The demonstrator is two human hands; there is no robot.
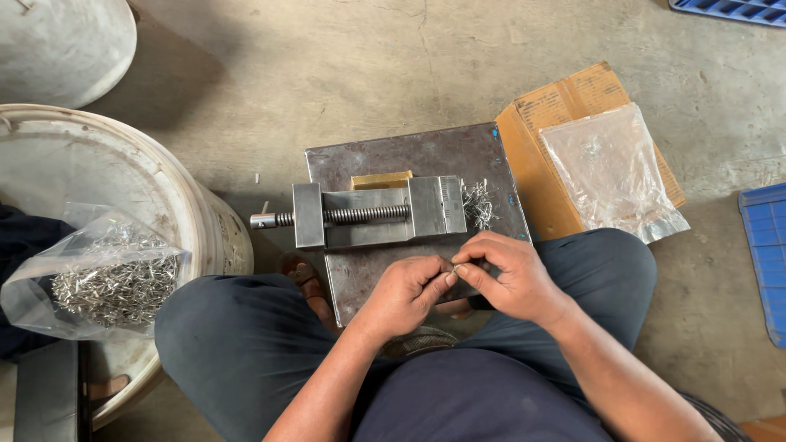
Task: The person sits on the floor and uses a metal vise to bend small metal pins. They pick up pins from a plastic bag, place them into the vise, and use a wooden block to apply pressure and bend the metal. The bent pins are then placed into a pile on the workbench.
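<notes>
My left hand and my right hand meet in front of me, fingertips pinched together on a tiny metal piece. They hover over the near edge of a dark steel plate. On that plate stands a small steel vise with a threaded screw pointing left. A little heap of thin metal pieces lies at the right end of the vise, just above my right hand. I sit with my knees either side of the plate.
A clear bag of shiny metal pieces rests on a white bucket at the left. A cardboard box with a flat clear plastic bag lies at the right. Blue crates line the right edge.
</notes>
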